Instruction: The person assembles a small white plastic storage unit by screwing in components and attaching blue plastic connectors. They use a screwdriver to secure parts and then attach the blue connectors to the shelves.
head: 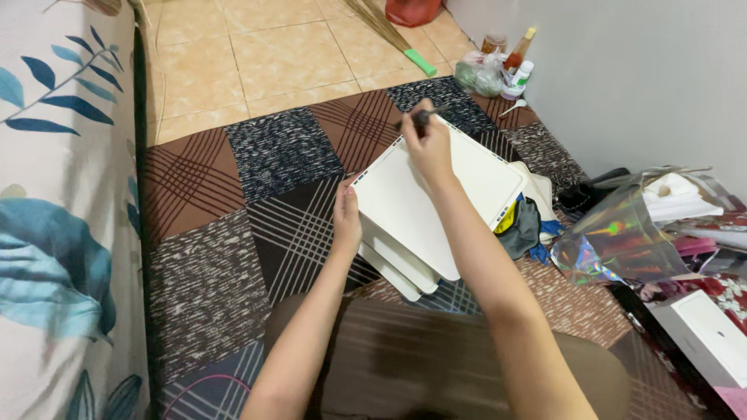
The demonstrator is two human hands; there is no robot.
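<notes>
Patchwork floor mat [233,233]: brown, black and grey squares, spread over the tiled floor [264,54]; the person sits on it.

Floral cover [54,194]: pale with blue leaves, along the left edge.

White boards [432,210]: a stack of about three flat rounded-corner panels, tilted on the mat ahead of the knees. The visible face of the top one looks blank, so the marking appears barely begun, if at all; the lower boards are mostly hidden.

Iridescent wrap [622,233]: crumpled, right of the boards, near a white box [704,334].

Cloth scraps [525,225]: grey, blue and yellow, tucked under the boards' right edge.

Right hand [428,144]: closed around a dark pen [416,118], whose tip sits at the top board's far edge.

Left hand [346,222]: fingers clasping the top board's near left edge, steadying it.

Bottles [513,62]: small, by the wall.
</notes>
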